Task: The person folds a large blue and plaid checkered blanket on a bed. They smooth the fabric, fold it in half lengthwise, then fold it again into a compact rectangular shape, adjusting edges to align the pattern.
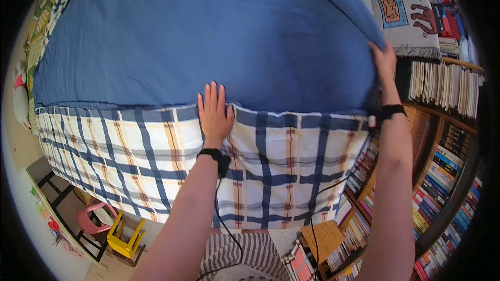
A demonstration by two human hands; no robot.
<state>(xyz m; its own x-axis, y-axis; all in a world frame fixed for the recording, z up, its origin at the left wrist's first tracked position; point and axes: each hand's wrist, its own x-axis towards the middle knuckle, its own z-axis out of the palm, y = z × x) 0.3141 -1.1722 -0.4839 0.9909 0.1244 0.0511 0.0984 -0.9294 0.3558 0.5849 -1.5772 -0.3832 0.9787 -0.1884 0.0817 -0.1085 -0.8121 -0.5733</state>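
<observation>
A large blue cloth (pixel 187 39) covers the top of a bed, with a plaid cloth (pixel 273 156) in white, navy and tan hanging down its near side. My left hand (pixel 215 115) lies flat with fingers apart on the blue cloth's near edge, where it meets the plaid one. At the bed's right side, my right hand (pixel 384 60) grips the folded-over border of the blue cloth between thumb and fingers. Each wrist wears a black band with a cable.
Bookshelves (pixel 441 171) full of books stand close on the right, under a patterned fringed throw (pixel 410 19). A wooden stool (pixel 322 242) is near my legs. At lower left are a yellow stool (pixel 125 238) and a pink chair (pixel 93 218). A plush toy (pixel 20 99) lies far left.
</observation>
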